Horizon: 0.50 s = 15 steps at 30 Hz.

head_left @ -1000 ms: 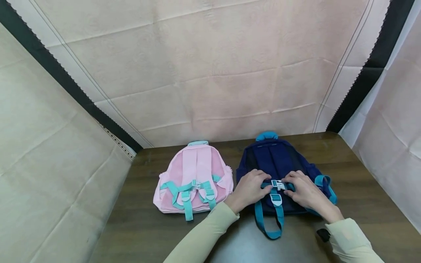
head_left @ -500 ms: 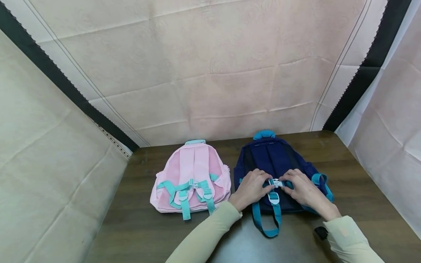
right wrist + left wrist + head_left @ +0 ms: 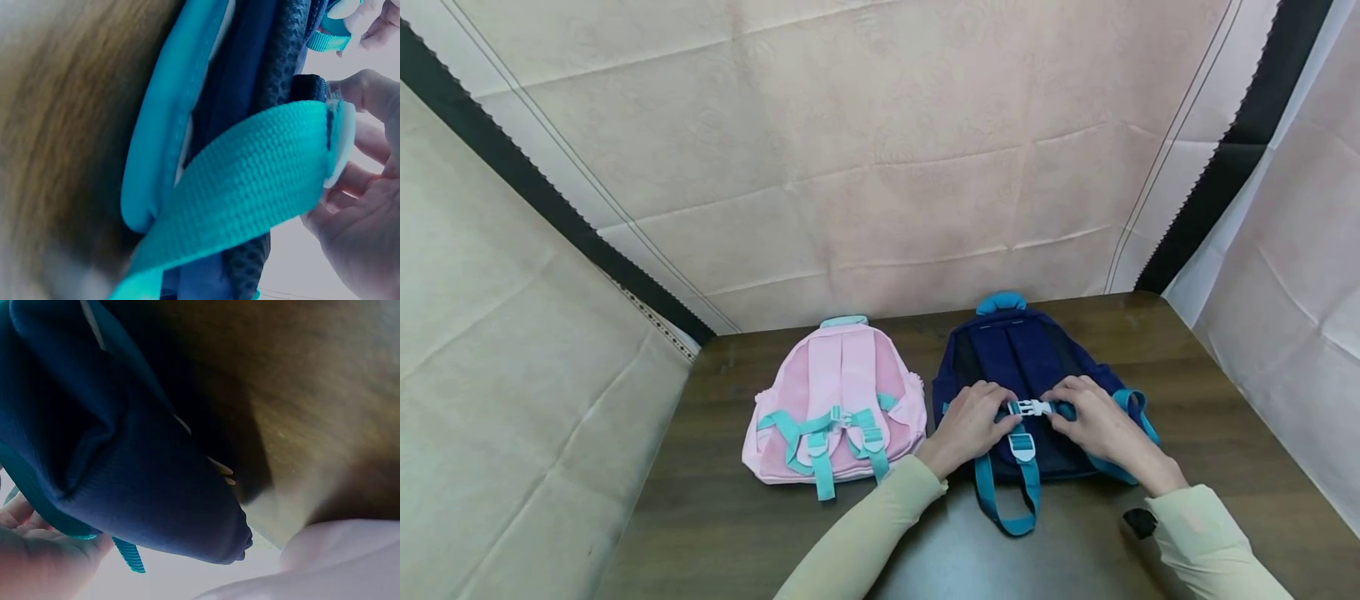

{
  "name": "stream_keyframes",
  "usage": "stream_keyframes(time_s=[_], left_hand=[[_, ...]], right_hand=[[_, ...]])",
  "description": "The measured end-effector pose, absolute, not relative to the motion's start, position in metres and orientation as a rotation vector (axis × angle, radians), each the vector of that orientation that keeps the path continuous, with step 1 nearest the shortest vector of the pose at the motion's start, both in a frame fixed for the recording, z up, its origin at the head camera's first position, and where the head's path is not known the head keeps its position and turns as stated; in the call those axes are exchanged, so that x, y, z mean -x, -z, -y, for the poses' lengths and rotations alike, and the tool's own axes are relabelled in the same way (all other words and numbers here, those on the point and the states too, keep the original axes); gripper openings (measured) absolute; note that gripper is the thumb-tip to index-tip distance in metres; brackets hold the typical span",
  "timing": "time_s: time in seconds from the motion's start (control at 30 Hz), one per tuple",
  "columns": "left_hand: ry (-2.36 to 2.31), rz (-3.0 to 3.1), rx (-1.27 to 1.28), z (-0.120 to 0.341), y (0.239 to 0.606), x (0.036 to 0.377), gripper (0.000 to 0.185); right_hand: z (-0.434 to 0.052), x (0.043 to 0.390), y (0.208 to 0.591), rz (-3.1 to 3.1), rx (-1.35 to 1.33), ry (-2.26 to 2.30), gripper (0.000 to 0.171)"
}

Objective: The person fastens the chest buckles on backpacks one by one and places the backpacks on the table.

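Dark wood is what everything rests on: the table (image 3: 715, 500), with your navy backpack (image 3: 1030, 358) lying straps-up near its far edge. To the left of the navy backpack, just beside it, lies the pink backpack (image 3: 838, 392), its own chest strap already joined across the shoulder straps (that one looks finished).

On the navy backpack, your left hand (image 3: 970, 425) and right hand (image 3: 1093, 425) sit close together over the teal straps, fingers curled and pinching the two ends of the white chest buckle (image 3: 1030, 407) between them. From the head view the halves appear to meet, though you cannot tell whether they have clicked home. A second white slider (image 3: 1023, 446) sits just below the buckle, and a loop of teal webbing (image 3: 1007, 508) trails off the backpack's near edge.

So, judging by this: pink one done, navy clip at or near closing.
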State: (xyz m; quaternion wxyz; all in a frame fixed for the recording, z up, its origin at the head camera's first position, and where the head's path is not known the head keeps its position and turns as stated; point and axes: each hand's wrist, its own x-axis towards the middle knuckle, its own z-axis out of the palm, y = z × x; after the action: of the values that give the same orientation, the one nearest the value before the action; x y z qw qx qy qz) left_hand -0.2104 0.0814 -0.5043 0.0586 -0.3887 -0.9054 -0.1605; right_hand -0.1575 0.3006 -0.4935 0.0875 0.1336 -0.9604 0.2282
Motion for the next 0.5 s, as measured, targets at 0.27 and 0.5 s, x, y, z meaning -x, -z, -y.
stream_keyframes(time_s=[0.27,0.5], left_hand=[[0.469,2.741,1.179,-0.0823,0.5048,0.2101,0.028],[0.433,2.716,1.200,-0.0855,0.5028,0.2121,0.028]], right_hand=[[-0.3011,0.1559,0.4903,2.835,-0.430,-0.707,0.022],[-0.2993,0.1546,0.4886,2.828,-0.437,-0.743,0.022]])
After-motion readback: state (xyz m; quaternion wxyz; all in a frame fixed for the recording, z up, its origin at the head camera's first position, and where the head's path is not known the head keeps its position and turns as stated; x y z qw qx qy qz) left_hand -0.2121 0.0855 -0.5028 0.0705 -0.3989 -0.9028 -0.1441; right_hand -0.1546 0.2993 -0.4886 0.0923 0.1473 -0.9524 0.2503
